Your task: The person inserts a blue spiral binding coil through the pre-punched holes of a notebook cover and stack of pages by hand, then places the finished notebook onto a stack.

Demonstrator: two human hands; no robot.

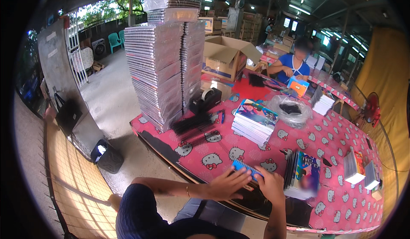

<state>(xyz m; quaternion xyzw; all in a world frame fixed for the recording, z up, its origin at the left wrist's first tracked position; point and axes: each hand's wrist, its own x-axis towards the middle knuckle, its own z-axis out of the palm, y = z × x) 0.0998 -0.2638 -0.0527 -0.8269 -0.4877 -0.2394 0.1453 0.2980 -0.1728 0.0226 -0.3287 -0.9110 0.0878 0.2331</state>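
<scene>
At the table's near edge, a blue-covered spiral notebook (242, 166) lies under my two hands, with a dark coil along its far edge. My left hand (227, 183) rests across it, fingers stretched out flat. Fingers of my right hand (269, 185) bend over the notebook's right end and hold it; the thumb is partly hidden. Right of my right hand stands a stack of spiral notebooks (308, 170) with colourful covers. Farther ahead sits a pile of notebooks (258, 113) with white page edges. Loose black binding coils (194, 128) lie to the left.
Tall plastic-wrapped notebook stacks (156, 68) rise at the table's left, beside a tape dispenser (206, 100) and an open carton (224, 59). A plastic bag with black coils (292, 111) lies mid-table. Across sits a person in blue (292, 66) handling an orange notebook (297, 87).
</scene>
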